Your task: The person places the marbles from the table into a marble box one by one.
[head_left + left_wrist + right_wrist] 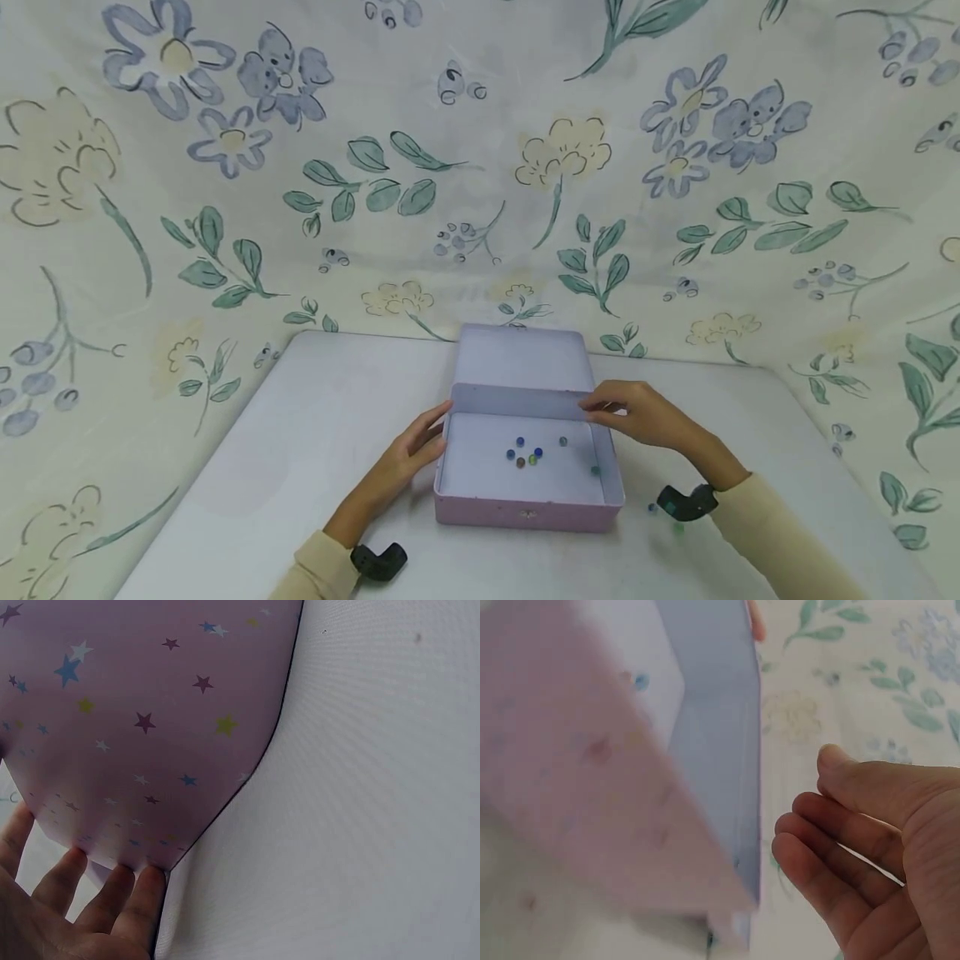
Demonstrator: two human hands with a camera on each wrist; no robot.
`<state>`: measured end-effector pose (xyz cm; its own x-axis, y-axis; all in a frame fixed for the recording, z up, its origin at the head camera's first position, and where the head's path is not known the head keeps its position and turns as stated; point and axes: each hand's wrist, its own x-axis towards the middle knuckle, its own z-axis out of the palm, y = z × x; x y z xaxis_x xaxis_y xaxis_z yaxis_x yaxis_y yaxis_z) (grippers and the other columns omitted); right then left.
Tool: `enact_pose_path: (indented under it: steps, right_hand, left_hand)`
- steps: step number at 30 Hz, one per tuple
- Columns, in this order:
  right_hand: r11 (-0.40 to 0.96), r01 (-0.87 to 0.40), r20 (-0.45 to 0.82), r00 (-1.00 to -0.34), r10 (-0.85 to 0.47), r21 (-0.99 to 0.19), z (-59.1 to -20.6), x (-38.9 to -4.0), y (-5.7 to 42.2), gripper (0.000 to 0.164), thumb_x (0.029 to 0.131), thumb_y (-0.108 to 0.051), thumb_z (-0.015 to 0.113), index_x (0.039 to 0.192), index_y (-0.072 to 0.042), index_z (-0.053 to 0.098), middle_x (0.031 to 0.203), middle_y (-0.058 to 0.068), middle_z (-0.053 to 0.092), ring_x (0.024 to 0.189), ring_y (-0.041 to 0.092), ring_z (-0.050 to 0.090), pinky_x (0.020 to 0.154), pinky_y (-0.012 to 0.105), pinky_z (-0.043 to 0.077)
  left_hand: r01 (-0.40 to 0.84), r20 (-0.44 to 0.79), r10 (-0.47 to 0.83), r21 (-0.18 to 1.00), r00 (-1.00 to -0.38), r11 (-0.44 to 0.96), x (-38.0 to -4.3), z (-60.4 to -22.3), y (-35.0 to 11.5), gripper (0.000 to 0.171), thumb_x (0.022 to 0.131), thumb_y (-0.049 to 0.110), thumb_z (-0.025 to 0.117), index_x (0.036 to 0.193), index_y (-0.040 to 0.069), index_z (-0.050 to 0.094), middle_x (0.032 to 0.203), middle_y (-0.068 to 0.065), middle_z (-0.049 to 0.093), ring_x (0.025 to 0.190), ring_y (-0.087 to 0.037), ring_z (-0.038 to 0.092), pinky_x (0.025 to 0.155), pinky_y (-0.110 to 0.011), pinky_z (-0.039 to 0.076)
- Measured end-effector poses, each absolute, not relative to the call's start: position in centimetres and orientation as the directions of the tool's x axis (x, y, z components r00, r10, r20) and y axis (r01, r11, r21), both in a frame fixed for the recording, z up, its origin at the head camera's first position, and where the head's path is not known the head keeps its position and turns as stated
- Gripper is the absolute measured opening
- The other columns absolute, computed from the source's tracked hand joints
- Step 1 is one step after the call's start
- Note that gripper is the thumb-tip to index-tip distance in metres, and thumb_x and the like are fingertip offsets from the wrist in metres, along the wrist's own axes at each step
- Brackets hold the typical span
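Observation:
A pink tin box [491, 512] with printed stars stands on the table, its hinged lid [521, 357] tipped back. Several glass marbles [521, 462] lie on its pale floor, with a greenish marble [595, 471] off by the right wall. My left hand [401, 462] rests against the box's left side; in the left wrist view its extended fingertips [73, 859] touch the starry wall. Over the rear right corner hovers my right hand [645, 414]. Seen from the right wrist, its fingers [821, 877] are loosely bent, thumb apart, with nothing visible between them.
On the white table [330, 400], right of the box, lie a blue marble [652, 507] and a green marble [678, 528], near the right wrist's camera [686, 502]. A flowered cloth [480, 200] hangs behind the table and along its sides.

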<state>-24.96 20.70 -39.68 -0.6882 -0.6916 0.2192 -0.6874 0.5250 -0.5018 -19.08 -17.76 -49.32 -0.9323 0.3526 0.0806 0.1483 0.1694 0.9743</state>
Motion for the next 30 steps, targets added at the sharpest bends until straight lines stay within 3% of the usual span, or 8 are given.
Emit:
enact_pose_path:
  steps: [11,15,24,30]
  right_hand:
    - [0.565,-0.653,0.22,-0.73,-0.647,-0.505,-40.9,-22.6,25.4,0.02,0.091,-0.012,0.072,0.11,-0.005,0.074,0.103,0.006,0.075,0.092,0.012,0.071,0.08,0.023,0.06]
    - [0.581,-0.64,0.225,-0.746,-0.627,-0.504,-41.4,-21.6,26.6,0.019,0.09,-0.013,0.073,0.109,-0.009,0.074,0.101,0.001,0.075,0.09,0.006,0.07,0.079,0.023,0.06]
    - [0.637,-0.541,0.17,-0.819,-0.548,-0.549,-43.0,-19.5,29.8,0.02,0.091,-0.013,0.072,0.108,-0.003,0.073,0.102,0.01,0.074,0.089,0.001,0.067,0.076,0.02,0.059]
    - [0.654,-0.496,0.102,-0.833,-0.543,-0.572,-44.6,-18.2,31.6,0.019,0.092,-0.014,0.07,0.109,-0.006,0.074,0.105,0.009,0.075,0.089,-0.005,0.063,0.072,0.02,0.057]
  left_hand:
    - [0.15,0.085,0.335,0.973,-0.938,0.175,-19.1,-49.6,-17.8,0.056,0.105,0.02,0.047,0.158,0.024,0.028,0.168,-0.007,0.019,0.151,-0.043,0.023,0.118,-0.067,0.023]
    - [0.139,0.076,0.323,0.974,-0.943,0.176,-19.1,-49.7,-17.7,0.056,0.105,0.02,0.048,0.158,0.025,0.029,0.167,-0.005,0.021,0.152,-0.041,0.024,0.119,-0.067,0.022]
    - [0.165,0.094,0.344,0.969,-0.934,0.183,-19.2,-49.5,-17.6,0.056,0.106,0.021,0.047,0.158,0.023,0.028,0.167,-0.008,0.019,0.151,-0.044,0.022,0.118,-0.068,0.022]
    - [0.17,0.098,0.35,0.969,-0.932,0.181,-19.3,-49.5,-17.6,0.056,0.106,0.02,0.047,0.158,0.022,0.028,0.168,-0.008,0.019,0.151,-0.044,0.022,0.118,-0.068,0.021]
